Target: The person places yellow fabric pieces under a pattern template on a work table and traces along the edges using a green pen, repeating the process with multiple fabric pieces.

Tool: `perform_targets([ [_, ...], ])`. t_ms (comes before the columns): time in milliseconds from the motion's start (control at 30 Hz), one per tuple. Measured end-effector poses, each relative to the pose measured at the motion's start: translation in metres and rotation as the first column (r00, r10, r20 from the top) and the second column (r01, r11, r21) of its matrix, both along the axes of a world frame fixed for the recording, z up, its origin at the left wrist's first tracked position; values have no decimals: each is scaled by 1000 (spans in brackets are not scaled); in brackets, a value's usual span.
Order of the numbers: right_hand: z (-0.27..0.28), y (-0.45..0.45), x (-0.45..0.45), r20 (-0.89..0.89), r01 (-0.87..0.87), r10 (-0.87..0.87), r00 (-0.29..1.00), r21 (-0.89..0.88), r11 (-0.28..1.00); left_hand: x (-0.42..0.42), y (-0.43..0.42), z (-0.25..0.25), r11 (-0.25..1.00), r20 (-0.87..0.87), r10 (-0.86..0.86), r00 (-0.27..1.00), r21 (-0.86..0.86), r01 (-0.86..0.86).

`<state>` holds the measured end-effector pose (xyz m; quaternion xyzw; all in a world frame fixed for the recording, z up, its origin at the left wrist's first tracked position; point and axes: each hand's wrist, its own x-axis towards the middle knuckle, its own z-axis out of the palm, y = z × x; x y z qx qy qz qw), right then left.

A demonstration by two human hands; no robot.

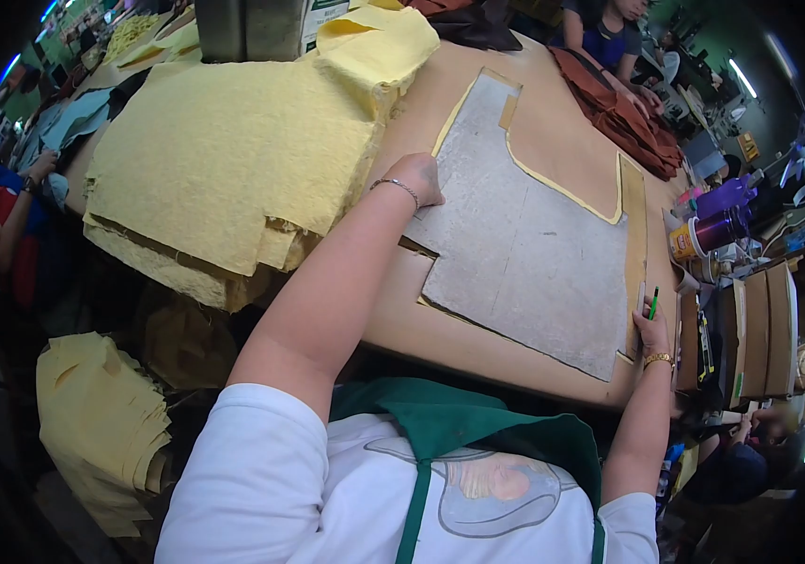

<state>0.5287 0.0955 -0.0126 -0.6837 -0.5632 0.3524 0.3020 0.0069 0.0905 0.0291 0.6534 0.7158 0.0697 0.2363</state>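
A large grey pattern sheet (534, 244) lies flat on the tan table, with a yellow edge showing along its upper curve and brown strips beside it. My left hand (415, 179) is closed at the pattern's left edge, thumb pointing down; its fingertips are partly hidden. At the lower right corner, my right hand (650, 331) holds a green pen (653, 303) upright, close beside the brown strip (637, 254). Left of my left hand lies a thick stack of yellow sheets (233, 150), its top layer folded back at the far end.
A metal container (247, 28) stands on the yellow stack. Dark red-brown material (614, 113) lies before a person at the far right. Purple bottles (726, 195) and a yellow-labelled tub (684, 241) stand right. More yellow sheets (101, 414) hang lower left. Another person works at left.
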Motion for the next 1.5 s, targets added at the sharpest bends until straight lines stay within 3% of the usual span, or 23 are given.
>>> perform_targets([
  [333, -12, 5, 9, -18, -5, 6, 1000, 50, 999, 5, -5, 9, 999, -63, -30, 998, -42, 27],
  [433, -2, 0, 0, 86, 22, -23, 996, 15, 1000, 8, -6, 9, 999, -86, -33, 996, -38, 30],
  [733, -2, 0, -2, 49, 23, -25, 998, 25, 999, 7, -3, -1, 997, -128, -51, 990, 57, 59],
  [1033, 0, 1, 0, 133, 18, -22, 991, 28, 999, 4, -2, 4, 993, -162, -109, 981, 23, 114],
  [1067, 2, 0, -5, 20, 37, -37, 999, 1, 999, 4, -2, 4, 994, -165, -102, 981, 17, 106],
  [1267, -6, 4, 7, 87, 22, -24, 996, 19, 1000, 5, -4, 6, 997, -160, -78, 984, 11, 81],
  [1500, -6, 5, 3, 32, 20, -21, 999, 20, 1000, -3, -1, -7, 987, -154, -105, 983, 103, 121],
])
